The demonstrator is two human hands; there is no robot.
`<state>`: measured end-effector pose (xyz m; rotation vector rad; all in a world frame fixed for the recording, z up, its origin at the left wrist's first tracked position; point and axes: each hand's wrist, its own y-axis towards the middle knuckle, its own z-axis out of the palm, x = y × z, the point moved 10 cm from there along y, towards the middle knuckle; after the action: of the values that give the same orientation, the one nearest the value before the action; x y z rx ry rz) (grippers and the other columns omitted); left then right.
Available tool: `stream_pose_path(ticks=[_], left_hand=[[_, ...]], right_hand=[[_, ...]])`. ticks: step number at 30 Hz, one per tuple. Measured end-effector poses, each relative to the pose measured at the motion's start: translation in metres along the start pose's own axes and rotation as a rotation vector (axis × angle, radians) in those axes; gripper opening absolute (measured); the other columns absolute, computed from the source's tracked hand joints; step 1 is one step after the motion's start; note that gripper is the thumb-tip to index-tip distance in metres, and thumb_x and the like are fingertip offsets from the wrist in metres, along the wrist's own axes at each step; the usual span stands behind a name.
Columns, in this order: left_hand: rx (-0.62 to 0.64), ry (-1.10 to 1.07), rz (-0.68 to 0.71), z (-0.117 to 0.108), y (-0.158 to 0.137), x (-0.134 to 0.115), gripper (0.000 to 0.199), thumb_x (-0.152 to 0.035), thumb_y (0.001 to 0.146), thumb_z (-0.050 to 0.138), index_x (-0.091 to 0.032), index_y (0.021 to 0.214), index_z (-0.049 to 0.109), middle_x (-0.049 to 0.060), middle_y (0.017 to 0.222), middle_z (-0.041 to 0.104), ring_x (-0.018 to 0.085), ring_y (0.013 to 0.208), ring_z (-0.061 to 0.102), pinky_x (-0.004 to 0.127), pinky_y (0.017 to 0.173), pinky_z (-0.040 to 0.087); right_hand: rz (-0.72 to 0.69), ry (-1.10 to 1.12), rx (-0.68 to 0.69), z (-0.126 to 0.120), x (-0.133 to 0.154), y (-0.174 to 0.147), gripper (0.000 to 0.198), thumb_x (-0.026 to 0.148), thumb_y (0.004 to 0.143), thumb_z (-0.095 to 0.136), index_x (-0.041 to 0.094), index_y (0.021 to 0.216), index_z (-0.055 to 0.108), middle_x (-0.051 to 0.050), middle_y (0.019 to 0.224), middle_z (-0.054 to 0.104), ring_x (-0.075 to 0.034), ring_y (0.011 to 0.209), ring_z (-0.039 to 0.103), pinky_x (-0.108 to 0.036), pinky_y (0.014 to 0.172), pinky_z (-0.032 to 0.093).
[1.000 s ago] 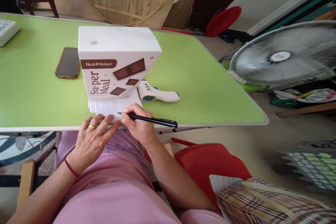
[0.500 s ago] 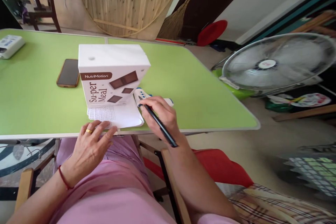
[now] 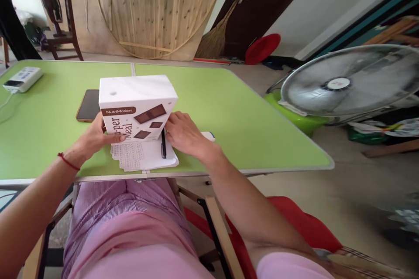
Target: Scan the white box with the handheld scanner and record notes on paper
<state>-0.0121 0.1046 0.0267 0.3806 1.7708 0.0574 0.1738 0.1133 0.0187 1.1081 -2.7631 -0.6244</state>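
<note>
A white box (image 3: 139,89) printed "NutriMotion" stands upright on sheets of paper covered in rows of handwriting (image 3: 131,156). My left hand (image 3: 94,136) grips the box's lower left side, its thumb across the front face. At the right side, my right hand (image 3: 181,133) is closed against the box, with its fingertips hidden behind the edge. A black pen (image 3: 163,147) lies on the paper between the box front and my right hand. Part of a white object (image 3: 208,136) shows beyond my right wrist.
A phone (image 3: 88,105) lies left of the box on the green table (image 3: 229,113). A white power bank-like device with a cable (image 3: 24,79) sits at the far left. An electric fan (image 3: 340,83) stands past the table's right edge.
My left hand has moved from the paper's front edge up to the box. My right hand has let go of the pen, now on the paper, and moved to the box's right side.
</note>
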Motion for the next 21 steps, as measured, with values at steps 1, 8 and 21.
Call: stream_pose_path(ticks=[1, 8, 21], left_hand=[[0.039, -0.029, -0.02, 0.003, 0.003, 0.004, 0.07, -0.037, 0.062, 0.088, -0.016, 0.121, 0.057, 0.014, 0.116, 0.068, 0.032, 0.107, 0.065, 0.044, 0.081, 0.059], [-0.111, 0.051, -0.073, -0.008, -0.004, 0.01, 0.067, -0.05, 0.066, 0.084, -0.014, 0.117, 0.057, 0.015, 0.119, 0.067, 0.034, 0.108, 0.065, 0.05, 0.092, 0.053], [-0.086, 0.207, -0.051, 0.002, -0.012, 0.005, 0.064, -0.066, 0.08, 0.064, -0.017, 0.119, 0.058, 0.014, 0.124, 0.066, 0.036, 0.114, 0.061, 0.049, 0.096, 0.05]], right_hand=[[0.01, 0.013, 0.03, 0.005, -0.001, 0.001, 0.024, 0.006, 0.085, 0.045, 0.015, 0.096, 0.064, -0.013, 0.089, 0.064, -0.027, 0.083, 0.054, -0.042, 0.073, 0.044], [0.268, 0.151, 0.121, -0.01, -0.043, -0.028, 0.057, 0.013, 0.075, 0.056, 0.015, 0.132, 0.053, -0.016, 0.125, 0.064, -0.031, 0.113, 0.058, -0.044, 0.093, 0.047], [0.77, 0.596, -0.237, -0.045, -0.067, -0.09, 0.041, 0.035, 0.069, 0.069, 0.02, 0.106, 0.063, -0.009, 0.095, 0.069, -0.025, 0.081, 0.063, -0.038, 0.069, 0.051]])
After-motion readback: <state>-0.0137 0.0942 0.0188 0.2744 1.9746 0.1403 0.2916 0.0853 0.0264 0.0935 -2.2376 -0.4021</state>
